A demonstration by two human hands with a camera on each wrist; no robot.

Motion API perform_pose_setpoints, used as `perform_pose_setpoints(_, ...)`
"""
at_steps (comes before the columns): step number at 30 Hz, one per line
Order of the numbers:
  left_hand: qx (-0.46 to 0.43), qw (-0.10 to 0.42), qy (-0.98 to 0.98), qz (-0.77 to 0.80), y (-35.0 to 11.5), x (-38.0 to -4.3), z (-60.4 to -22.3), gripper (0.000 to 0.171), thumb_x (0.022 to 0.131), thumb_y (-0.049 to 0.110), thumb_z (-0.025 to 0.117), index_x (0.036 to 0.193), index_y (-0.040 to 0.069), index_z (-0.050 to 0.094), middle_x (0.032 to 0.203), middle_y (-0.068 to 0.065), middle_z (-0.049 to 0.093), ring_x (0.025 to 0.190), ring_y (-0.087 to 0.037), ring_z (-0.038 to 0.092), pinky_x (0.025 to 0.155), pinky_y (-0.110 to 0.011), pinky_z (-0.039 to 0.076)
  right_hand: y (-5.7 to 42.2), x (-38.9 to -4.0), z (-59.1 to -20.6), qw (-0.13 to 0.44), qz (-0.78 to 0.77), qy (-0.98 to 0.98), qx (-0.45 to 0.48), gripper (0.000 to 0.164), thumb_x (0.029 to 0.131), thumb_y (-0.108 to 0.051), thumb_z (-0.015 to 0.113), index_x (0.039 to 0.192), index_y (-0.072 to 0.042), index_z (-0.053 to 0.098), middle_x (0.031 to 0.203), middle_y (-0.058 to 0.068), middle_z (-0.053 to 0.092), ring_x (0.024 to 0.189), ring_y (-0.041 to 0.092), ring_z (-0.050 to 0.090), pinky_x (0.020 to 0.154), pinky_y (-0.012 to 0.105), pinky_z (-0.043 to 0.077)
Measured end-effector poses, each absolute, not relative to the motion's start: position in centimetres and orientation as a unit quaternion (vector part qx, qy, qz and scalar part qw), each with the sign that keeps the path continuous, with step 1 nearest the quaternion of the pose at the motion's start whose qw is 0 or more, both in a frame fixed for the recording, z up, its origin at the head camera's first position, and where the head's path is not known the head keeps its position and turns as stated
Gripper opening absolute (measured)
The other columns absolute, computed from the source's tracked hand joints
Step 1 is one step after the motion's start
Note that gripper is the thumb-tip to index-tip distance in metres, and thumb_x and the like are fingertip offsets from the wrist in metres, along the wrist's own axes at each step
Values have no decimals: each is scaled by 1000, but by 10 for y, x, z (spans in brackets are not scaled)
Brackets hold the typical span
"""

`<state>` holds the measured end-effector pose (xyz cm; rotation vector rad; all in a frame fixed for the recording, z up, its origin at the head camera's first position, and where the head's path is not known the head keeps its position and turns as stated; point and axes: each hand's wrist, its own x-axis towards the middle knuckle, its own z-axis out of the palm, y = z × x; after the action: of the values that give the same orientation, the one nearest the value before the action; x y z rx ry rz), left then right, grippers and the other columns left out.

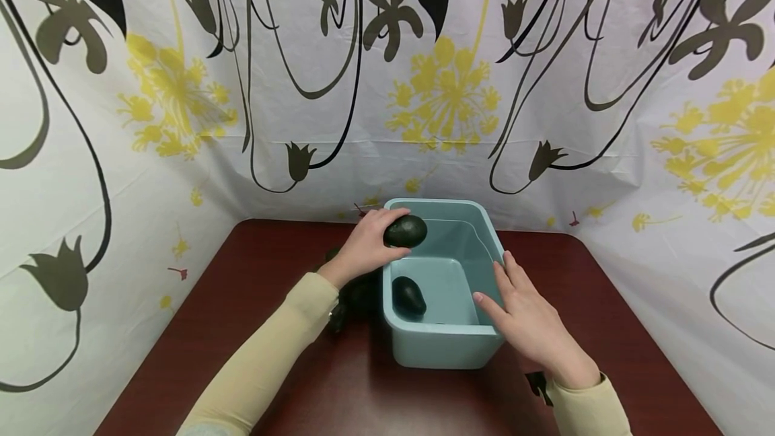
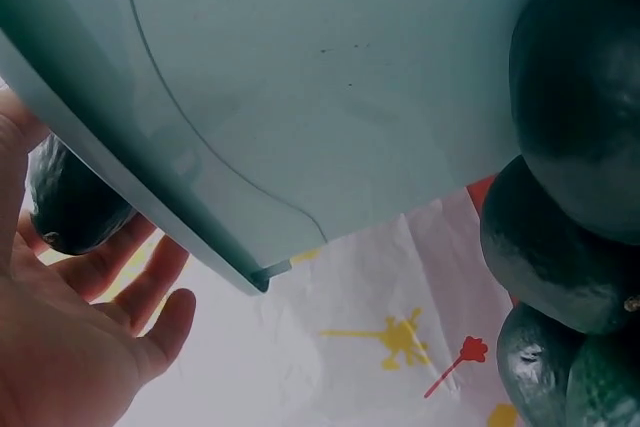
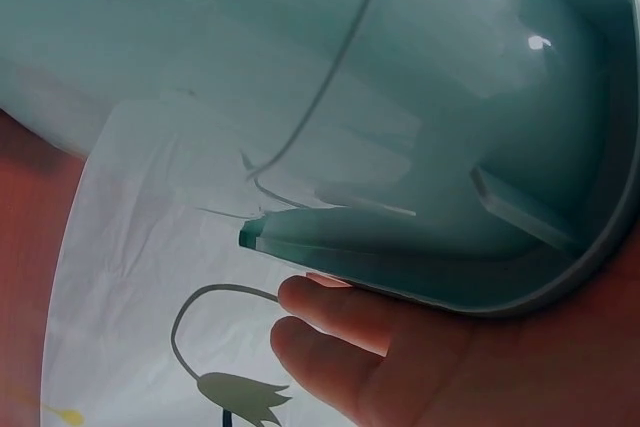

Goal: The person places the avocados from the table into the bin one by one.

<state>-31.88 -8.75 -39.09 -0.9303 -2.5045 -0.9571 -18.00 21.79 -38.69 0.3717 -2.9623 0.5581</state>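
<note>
My left hand point(image 1: 369, 244) holds a dark green avocado point(image 1: 407, 231) between thumb and fingers, above the left rim of a pale blue-green plastic tub point(image 1: 445, 350). The left wrist view shows this held avocado point(image 2: 80, 202) partly behind the tub's rim. A second avocado point(image 1: 409, 295) lies on the tub's floor near its left wall. At the tub's right rim is my right hand point(image 1: 533, 321), its fingers extended along the edge and its thumb over the inside. In the right wrist view, the fingers point(image 3: 340, 357) lie beside the outer wall, holding no avocado.
Several more avocados point(image 2: 585, 107) are heaped against the tub's left side, mostly hidden by my left arm in the head view. The dark red table point(image 1: 272, 254) meets a white flower-patterned cloth point(image 1: 339, 113) behind and at both sides.
</note>
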Motion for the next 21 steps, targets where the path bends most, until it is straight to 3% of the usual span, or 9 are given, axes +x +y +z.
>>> perform_pose_setpoints(7, -318, 151, -878, -324, -89, -319, -390, 73, 85, 37, 82, 149, 26, 49, 142, -1, 54, 130, -25, 46, 105, -53, 38, 218, -180, -387, 53, 185, -974, 123, 93, 100, -68, 37, 157, 4, 24, 167, 18, 1, 150, 42, 14, 105, 67, 31)
perform_pose_setpoints(10, -320, 157, -876, -324, -90, -319, -389, 71, 87, 35, 81, 149, 23, 49, 136, -2, 58, 126, -25, 48, 106, -53, 37, 218, -180, -387, 56, 185, -973, 124, 92, 100, -67, 37, 156, 5, 25, 167, 18, 2, 150, 42, 14, 105, 67, 32)
perform_pose_setpoints(14, -324, 170, -872, -326, -90, -318, -387, 68, 88, 34, 80, 148, 21, 50, 122, 0, 62, 117, -26, 53, 100, -49, 40, 218, -180, -387, 56, 188, -973, 125, 91, 100, -67, 37, 156, 4, 26, 167, 18, 1, 150, 42, 15, 105, 67, 32)
perform_pose_setpoints(21, -324, 171, -873, -324, -93, -316, -386, 66, 89, 36, 79, 147, 21, 52, 119, 3, 61, 114, -22, 52, 96, -45, 43, 219, -180, -388, 57, 189, -972, 126, 91, 100, -67, 38, 156, 4, 26, 167, 17, 2, 150, 42, 15, 105, 67, 32)
